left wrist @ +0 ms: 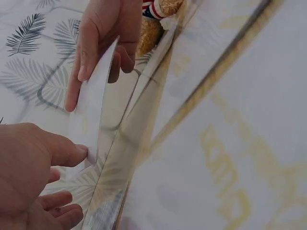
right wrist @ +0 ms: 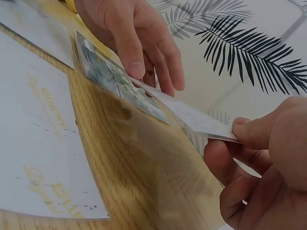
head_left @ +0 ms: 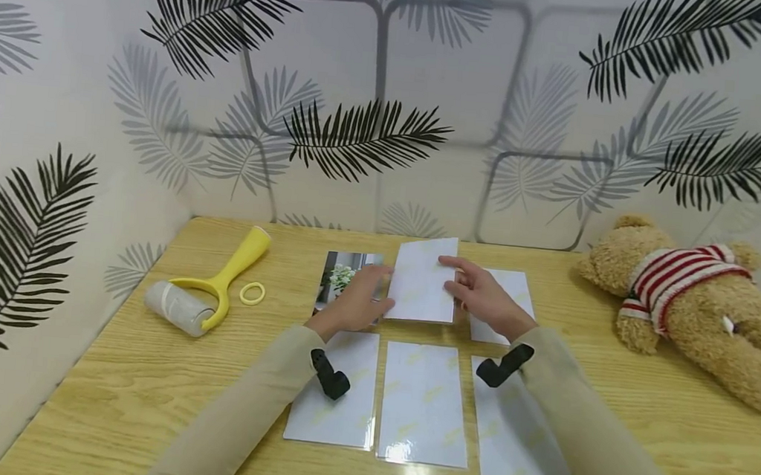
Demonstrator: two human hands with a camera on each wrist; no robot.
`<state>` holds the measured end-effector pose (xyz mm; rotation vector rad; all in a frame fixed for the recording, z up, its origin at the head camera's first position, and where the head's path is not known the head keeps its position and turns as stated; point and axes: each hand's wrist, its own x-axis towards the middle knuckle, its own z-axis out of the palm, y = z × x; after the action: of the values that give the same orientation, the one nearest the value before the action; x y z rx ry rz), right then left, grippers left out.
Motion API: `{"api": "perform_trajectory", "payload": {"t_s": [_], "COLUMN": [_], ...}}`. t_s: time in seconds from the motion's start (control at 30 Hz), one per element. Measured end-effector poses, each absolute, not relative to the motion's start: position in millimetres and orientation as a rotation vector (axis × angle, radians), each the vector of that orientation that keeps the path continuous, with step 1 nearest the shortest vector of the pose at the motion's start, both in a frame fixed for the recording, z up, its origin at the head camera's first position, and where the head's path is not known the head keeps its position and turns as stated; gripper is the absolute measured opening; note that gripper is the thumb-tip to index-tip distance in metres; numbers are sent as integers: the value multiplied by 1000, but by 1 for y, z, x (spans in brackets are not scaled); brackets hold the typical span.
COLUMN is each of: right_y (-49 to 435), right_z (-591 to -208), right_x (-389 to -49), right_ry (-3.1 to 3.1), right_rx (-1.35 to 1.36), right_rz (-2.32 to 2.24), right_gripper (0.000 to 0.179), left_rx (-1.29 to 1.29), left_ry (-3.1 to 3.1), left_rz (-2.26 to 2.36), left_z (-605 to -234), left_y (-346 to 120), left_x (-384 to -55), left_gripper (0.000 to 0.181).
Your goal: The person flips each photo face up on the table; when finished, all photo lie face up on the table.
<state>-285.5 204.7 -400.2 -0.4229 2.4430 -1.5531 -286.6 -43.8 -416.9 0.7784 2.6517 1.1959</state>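
Raised above the table, a photo print [head_left: 422,282] shows its white back with faint yellow lettering. My right hand [head_left: 486,298] pinches its right edge, thumb on one face and fingers on the other, as the right wrist view shows. At the left edge, my left hand [head_left: 354,299] holds the print between thumb and fingers. Below my left hand lies a face-up photo of white flowers [head_left: 338,277], partly covered. Behind my right hand is another print, white side up [head_left: 516,289]. Three more white-backed prints form the front row: left [head_left: 340,413], middle [head_left: 424,405] and right [head_left: 518,446].
A yellow-handled lint roller [head_left: 177,307] lies on the left of the wooden table [head_left: 106,395], with a small yellow ring [head_left: 252,294] beside it. On the right lies a teddy bear [head_left: 696,314] in a striped sweater. A leaf-patterned wall [head_left: 434,70] stands behind the table.
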Motion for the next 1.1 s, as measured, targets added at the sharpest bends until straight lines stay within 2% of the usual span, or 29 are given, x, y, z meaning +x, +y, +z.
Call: {"api": "perform_trajectory", "payload": {"t_s": [0.13,0.27,0.47,0.8,1.1], "right_y": [205,207,207,195,188], "right_z": [-398,-398,-402,-403,-399], "right_x": [-285,-284,-283,-279,-275], "right_ry": [2412,2393,2422,2665,2482], "right_rx": [-441,-441,-412,-388,-454], "right_rz": [-1627,-1663,-1652,-1316,-1263], "right_gripper": [50,50,49,46,58], "left_rx": [491,329,318,407,442], "left_ry": [2395,2112,1939,1910,1986], "left_rz": [1621,1861,1974,2036,1902], "left_z": [-417,-418,-419,-404,-393], "left_y": [-45,-44,-43,-33,-25], "left_x": [-285,-286,-283,-263,-267], "left_gripper": [66,64,58,56,54]}}
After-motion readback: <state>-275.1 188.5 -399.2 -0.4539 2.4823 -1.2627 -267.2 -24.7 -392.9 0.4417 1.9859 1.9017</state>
